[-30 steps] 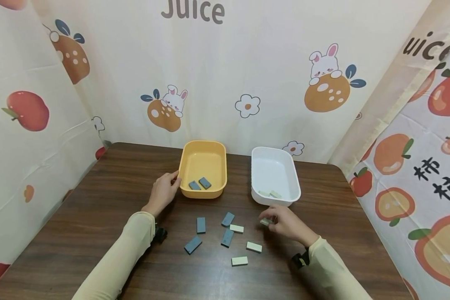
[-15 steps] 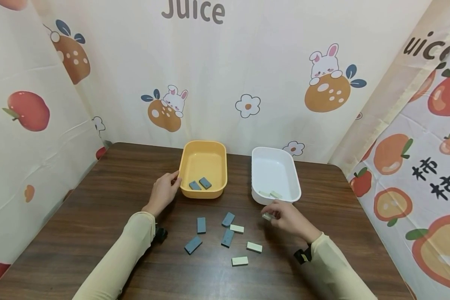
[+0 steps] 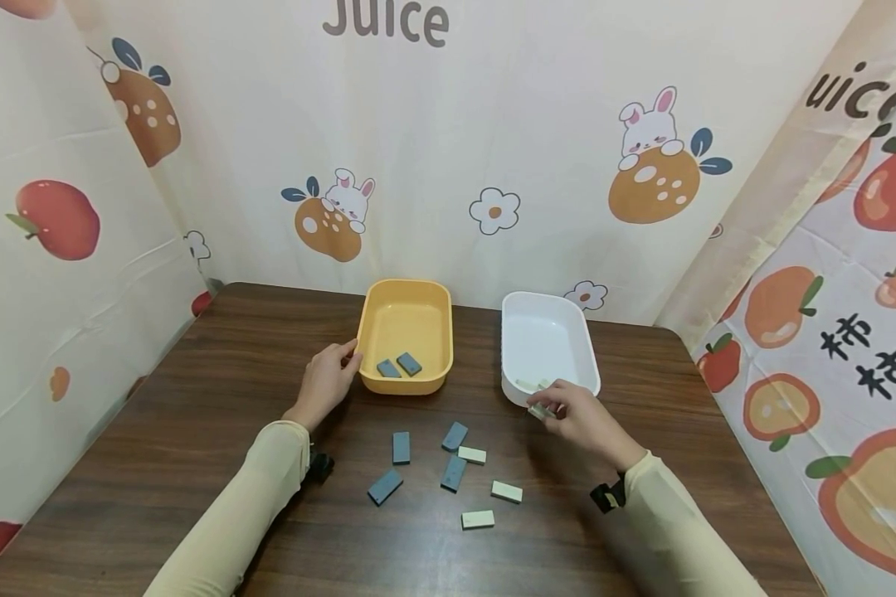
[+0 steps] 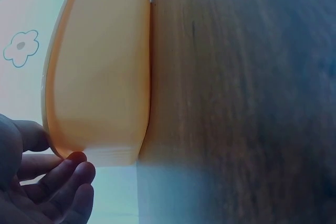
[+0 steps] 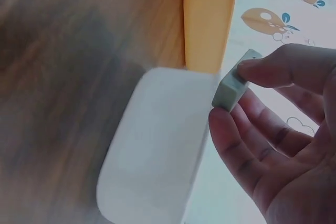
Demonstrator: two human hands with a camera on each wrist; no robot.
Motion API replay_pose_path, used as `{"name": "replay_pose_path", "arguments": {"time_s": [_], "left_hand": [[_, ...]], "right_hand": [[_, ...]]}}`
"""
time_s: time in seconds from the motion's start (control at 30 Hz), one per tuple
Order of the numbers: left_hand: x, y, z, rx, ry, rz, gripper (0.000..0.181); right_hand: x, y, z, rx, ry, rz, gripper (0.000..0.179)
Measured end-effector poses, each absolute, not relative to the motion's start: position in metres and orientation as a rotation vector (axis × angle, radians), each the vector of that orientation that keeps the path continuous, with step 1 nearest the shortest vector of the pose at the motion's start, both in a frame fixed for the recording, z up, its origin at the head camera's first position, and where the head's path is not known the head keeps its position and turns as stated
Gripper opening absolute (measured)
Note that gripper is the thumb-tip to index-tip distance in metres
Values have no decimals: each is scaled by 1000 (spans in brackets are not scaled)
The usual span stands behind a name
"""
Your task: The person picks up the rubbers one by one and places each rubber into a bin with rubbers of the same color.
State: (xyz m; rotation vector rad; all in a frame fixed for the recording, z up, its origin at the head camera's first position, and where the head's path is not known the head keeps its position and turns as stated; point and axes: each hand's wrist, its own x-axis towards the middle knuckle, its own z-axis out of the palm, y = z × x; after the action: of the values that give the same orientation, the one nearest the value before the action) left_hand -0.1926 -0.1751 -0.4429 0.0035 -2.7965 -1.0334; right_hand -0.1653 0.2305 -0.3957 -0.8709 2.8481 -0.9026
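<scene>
My right hand [image 3: 578, 419] pinches a pale green rectangular block [image 5: 236, 82] between thumb and fingers, at the near edge of the white bin [image 3: 548, 332]. Seen from the right wrist, the block is tilted by the bin's rim. Two similar pale blocks lie inside that bin, partly covered by the hand. On the left, my left hand [image 3: 323, 385] holds the rim of the yellow bin [image 4: 100, 66] with thumb and fingertips. Two blue-grey blocks [image 3: 409, 363] lie in the yellow bin, near its front.
Several blue-grey blocks [image 3: 401, 448] lie scattered on the dark wooden table [image 3: 284, 531] before the bins. Among and beside them are three pale green blocks [image 3: 478, 520]. A printed curtain [image 3: 433, 124] hangs behind the table and along both sides.
My right hand has lifted the pale green block and carried it away from me, up to the white bin's near rim. The left hand stays on the yellow bin.
</scene>
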Motion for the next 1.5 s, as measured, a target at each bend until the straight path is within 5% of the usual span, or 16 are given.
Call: {"name": "replay_pose_path", "arguments": {"time_s": [0.6, 1.5], "left_hand": [[-192, -175, -441, 12, -2798, -1036, 45], [-194, -174, -443, 37, -2808, -1022, 44]], "right_hand": [[-201, 238, -378, -752, 2890, -893, 26], [-250, 233, -413, -612, 2880, -824, 26]]}}
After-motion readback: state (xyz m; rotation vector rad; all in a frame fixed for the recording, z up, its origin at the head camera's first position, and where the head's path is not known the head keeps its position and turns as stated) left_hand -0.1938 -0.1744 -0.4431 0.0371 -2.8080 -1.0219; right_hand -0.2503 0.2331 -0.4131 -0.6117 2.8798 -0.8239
